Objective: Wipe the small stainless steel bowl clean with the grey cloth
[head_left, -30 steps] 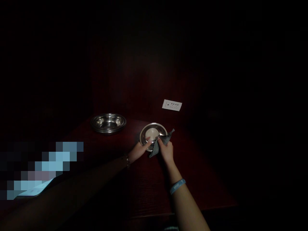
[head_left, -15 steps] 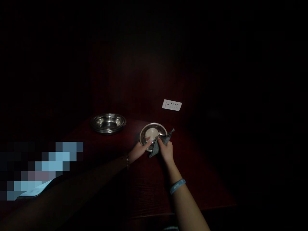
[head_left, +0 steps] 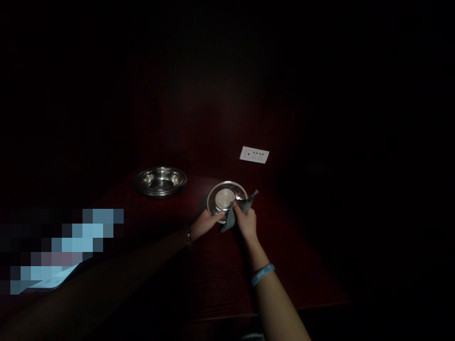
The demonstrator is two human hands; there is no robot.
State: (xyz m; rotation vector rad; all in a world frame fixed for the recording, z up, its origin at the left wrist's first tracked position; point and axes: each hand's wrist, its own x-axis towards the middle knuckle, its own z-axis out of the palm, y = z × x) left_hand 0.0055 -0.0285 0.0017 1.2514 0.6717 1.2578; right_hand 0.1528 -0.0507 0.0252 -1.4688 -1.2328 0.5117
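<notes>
A round, shiny metal dish (head_left: pixel 225 198) is held up over the dark red table, its hollow side turned toward me. My left hand (head_left: pixel 206 223) grips its lower left rim, thumb on the inner side and the other fingers hidden behind. At the lower right rim, my right hand (head_left: pixel 246 221) is closed on a grey-green cloth (head_left: pixel 231 219), which is folded over the edge of the dish. The right thumb presses the cloth against the inside; the fingers beneath are hidden.
To the left on the table (head_left: pixel 220 279) stands a stack of wider metal dishes (head_left: pixel 160 182). A white socket panel (head_left: pixel 254 155) is set in the dark red surface behind. At the far left, a bright screen-like object (head_left: pixel 53 281) is mostly pixelated. Deep shadow covers the surroundings.
Hardly anything differs. The left thumb has slid down toward the dish's lower rim, and its reflection in the dish's base is gone. The cloth and right hand stay in place.
</notes>
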